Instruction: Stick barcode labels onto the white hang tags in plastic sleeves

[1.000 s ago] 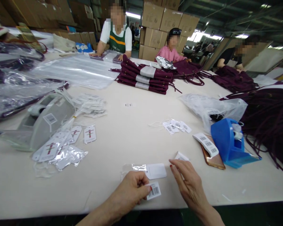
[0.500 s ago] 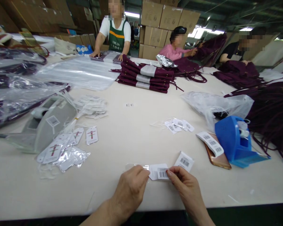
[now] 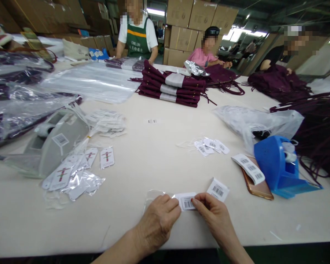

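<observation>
Near the table's front edge, my left hand is closed on the left end of a white tag, with a clear plastic sleeve showing behind its knuckles. My right hand pinches the right part of a small barcode sticker, which lies against the tag. Just behind my right hand is a white barcode label strip. Farther back lie several barcode tags with white strings.
Left stand a grey tape dispenser and printed tags; right, a blue dispenser beside a phone. Folded maroon items are stacked mid-table. People work across the table.
The barcode sticker now sits more squarely over the tag, and my left hand has shifted right along it. Across the table, a person's raised maroon item has come down.
</observation>
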{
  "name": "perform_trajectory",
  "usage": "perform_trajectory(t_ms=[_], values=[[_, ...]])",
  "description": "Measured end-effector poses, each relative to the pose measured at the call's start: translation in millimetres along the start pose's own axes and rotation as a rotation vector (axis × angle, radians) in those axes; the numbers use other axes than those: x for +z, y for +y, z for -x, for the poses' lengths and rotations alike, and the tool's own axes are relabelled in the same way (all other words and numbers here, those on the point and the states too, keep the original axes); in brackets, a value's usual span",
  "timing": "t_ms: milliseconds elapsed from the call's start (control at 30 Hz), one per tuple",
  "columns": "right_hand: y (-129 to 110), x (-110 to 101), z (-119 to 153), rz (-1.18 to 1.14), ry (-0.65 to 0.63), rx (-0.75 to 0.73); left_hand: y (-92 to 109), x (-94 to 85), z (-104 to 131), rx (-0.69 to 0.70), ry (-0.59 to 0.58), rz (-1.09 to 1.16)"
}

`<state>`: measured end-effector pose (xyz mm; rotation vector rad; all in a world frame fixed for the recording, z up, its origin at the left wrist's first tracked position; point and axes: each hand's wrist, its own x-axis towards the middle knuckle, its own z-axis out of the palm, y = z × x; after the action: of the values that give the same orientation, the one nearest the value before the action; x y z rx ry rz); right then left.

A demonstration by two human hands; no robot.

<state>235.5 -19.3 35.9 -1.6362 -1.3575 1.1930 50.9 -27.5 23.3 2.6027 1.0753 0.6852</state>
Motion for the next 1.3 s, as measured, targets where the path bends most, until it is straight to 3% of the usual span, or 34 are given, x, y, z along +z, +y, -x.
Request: perform_trajectory(t_ms=[367, 633, 867, 933, 1033, 1133, 1300], values=[[-1, 2, -1, 0.067, 0.013, -0.034, 1, 0.0, 1, 0.034, -0.096, -0.076], [3, 6, 3, 0.296, 0.091, -0.169, 2, 2.3, 1, 0.047, -0.090, -0.125], [3, 15, 9, 0.781, 0.360, -0.552, 3, 1.5, 1, 0.062, -0.074, -0.143], [6, 17, 16, 0.836, 0.340, -0.726, 2, 1.6, 1, 0.054, -0.087, -0.113], [11, 16, 27, 0.935, 0.198, -0.894, 2, 1.8, 0, 0.032, -0.100, -0.076], [13, 17, 35, 1.038, 0.172, -0.863, 2, 2.0, 0, 0.036, -0.076, -0.076], [11, 30, 35, 0.932, 0.263, -0.798, 1, 3.0, -1, 0.020, -0.035, -0.031]])
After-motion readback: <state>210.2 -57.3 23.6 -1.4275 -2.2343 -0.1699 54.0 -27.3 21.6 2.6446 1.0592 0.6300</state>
